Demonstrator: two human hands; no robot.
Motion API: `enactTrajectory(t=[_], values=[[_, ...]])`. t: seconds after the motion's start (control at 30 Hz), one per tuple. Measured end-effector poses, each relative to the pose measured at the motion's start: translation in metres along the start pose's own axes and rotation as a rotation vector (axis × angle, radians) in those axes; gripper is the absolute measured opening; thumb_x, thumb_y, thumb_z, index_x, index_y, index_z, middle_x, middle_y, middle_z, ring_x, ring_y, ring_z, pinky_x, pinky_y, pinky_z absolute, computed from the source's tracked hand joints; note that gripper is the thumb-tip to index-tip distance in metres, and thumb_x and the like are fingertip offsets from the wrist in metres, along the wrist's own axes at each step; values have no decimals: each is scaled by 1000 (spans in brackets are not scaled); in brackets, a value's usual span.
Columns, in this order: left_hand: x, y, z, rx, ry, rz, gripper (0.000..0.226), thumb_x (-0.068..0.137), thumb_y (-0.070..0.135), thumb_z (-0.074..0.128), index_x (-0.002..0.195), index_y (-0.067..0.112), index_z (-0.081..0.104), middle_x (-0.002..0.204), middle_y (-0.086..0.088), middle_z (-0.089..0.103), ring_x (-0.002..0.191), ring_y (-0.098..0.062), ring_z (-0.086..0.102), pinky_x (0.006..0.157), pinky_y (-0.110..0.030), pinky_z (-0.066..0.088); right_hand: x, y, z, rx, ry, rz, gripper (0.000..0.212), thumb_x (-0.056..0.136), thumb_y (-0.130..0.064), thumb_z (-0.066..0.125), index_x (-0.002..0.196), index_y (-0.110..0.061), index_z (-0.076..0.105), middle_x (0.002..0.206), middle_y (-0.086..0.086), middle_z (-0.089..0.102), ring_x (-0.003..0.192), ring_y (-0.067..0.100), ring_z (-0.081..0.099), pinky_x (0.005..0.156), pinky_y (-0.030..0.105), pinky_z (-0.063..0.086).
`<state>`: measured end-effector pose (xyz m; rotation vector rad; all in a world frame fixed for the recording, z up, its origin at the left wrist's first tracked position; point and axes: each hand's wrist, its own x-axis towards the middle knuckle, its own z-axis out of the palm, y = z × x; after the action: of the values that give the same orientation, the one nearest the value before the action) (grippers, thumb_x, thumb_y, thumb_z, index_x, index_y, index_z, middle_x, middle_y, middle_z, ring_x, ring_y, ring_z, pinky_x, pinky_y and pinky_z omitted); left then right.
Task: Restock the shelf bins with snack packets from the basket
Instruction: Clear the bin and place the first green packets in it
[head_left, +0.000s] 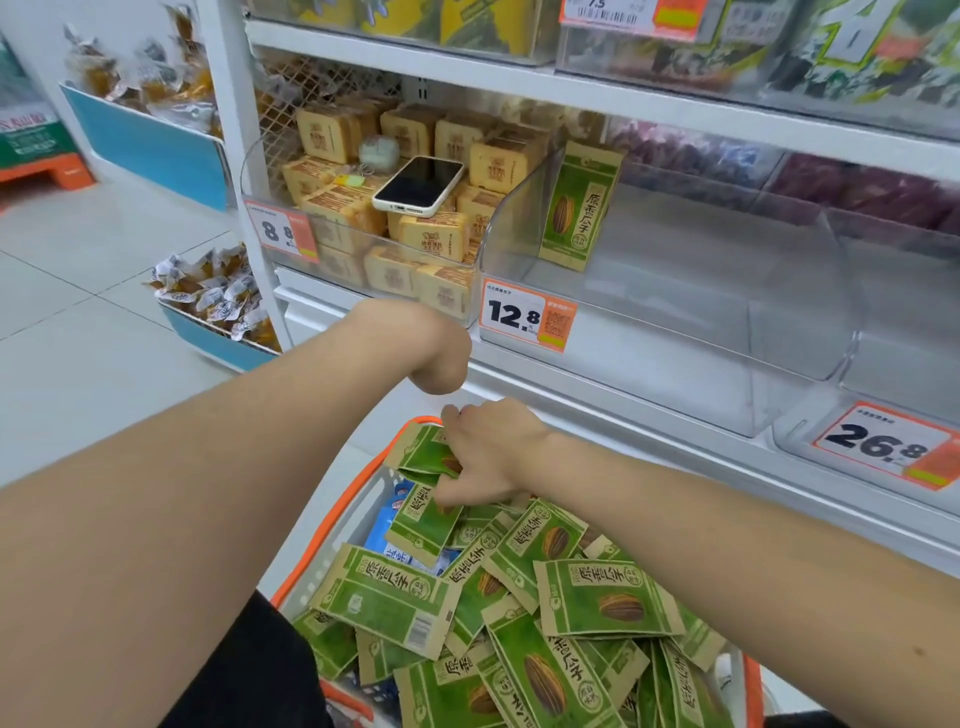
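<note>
Green paper seed packets (423, 525), pinched by right hand (493, 457), should lift clear of orange-rimmed basket (332, 514); left hand (441, 358) grip can't tell.

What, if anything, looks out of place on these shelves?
A smartphone lies screen up on the yellow packets in the left bin, beside a small white object; neither looks like stock.

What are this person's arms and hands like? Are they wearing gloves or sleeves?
No gloves: the left hand and right hand are bare, with no ring or watch in view. Both forearms are bare too, no sleeve showing. A black garment shows below the left forearm.
</note>
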<state>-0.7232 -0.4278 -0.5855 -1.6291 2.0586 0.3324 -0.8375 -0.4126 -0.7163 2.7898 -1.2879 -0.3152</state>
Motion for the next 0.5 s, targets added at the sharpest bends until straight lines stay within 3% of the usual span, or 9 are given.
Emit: enactTrajectory(t=[0.07, 0.13, 0.23, 0.27, 0.33, 0.43, 0.5], values=[[-8, 2, -5, -13, -3, -62, 38, 110, 19, 35, 138, 4, 57, 103, -6, 57, 82, -24, 50, 70, -28, 42, -9, 2, -11, 146, 79, 127, 75, 75, -75, 53, 114, -12, 42, 75, 0, 56, 66, 29, 58, 56, 35, 47], [-18, 3, -9, -81, -18, -95, 43, 114, 33, 30, 139, 6, 53, 111, -9, 59, 82, -24, 56, 59, -26, 42, -19, 3, -22, 300, 163, 225, 77, 74, -75, 57, 119, -15, 37, 74, -3, 56, 70, 29, 59, 57, 36, 44], [-19, -1, -11, -387, -80, -154, 59, 111, 45, 36, 124, -9, 55, 102, -21, 65, 78, -35, 75, 68, -40, 63, -32, 1, -34, 529, 327, 375, 70, 73, -75, 60, 109, -22, 32, 81, -2, 58, 77, 32, 61, 64, 41, 50], [-18, -2, -11, -503, -35, -145, 59, 109, 46, 39, 119, -9, 59, 99, -22, 68, 76, -37, 77, 73, -46, 65, -36, -2, -37, 611, 403, 416, 69, 72, -76, 59, 108, -24, 31, 83, -1, 61, 79, 32, 63, 66, 42, 53], [-19, -3, -16, -620, 125, -101, 59, 108, 51, 43, 106, -4, 64, 83, -21, 74, 69, -33, 76, 76, -46, 65, -42, -7, -43, 791, 573, 456, 67, 73, -76, 59, 105, -26, 30, 85, -2, 64, 81, 30, 65, 66, 43, 54], [-17, -4, -20, -860, 360, -44, 59, 102, 57, 56, 97, 0, 68, 70, -19, 74, 53, -29, 72, 51, -35, 62, -47, -4, -53, 1008, 774, 466, 52, 87, -65, 63, 103, -24, 36, 86, -7, 61, 80, 13, 60, 65, 39, 48], [-13, -5, -21, -1034, 495, -11, 55, 100, 55, 61, 95, 2, 71, 71, -17, 74, 48, -23, 66, 45, -28, 55, -45, 8, -63, 1064, 887, 501, 41, 95, -55, 63, 106, -22, 41, 88, -7, 62, 82, 9, 58, 66, 36, 41]])
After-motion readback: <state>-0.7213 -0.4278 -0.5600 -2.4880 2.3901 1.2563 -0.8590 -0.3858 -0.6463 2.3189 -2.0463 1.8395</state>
